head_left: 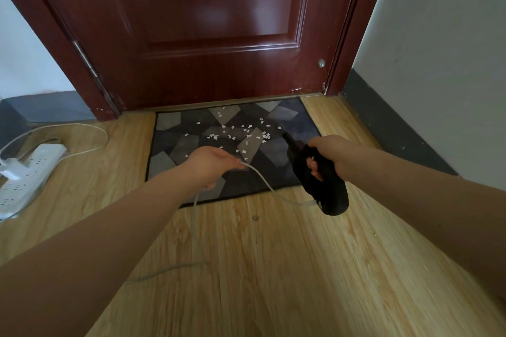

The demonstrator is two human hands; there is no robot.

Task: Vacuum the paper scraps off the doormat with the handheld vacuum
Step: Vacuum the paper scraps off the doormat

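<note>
While the right hand [327, 152] wraps its fingers round the black vacuum [319, 178], the matte, rounded body hangs over the mat's [175, 145] right edge, its thin nozzle aimed at the scraps [247, 134]. Those small, ragged white bits of paper lie scattered over the mat's middle and far half. It's a flat, rectangular mat of grey and dark angular patches, set against the glossy reddish wooden door [208, 22]. Over the mat's near left part, the left hand [210, 163] curls closed on a thin white cord [262, 180], which loops to the vacuum's rear and trails across the pale wood-grain floor [273, 268]. Left of the mat, a white power strip [26, 172] is cut off by the frame edge. The vacuum's far side is hidden behind the hand.
</note>
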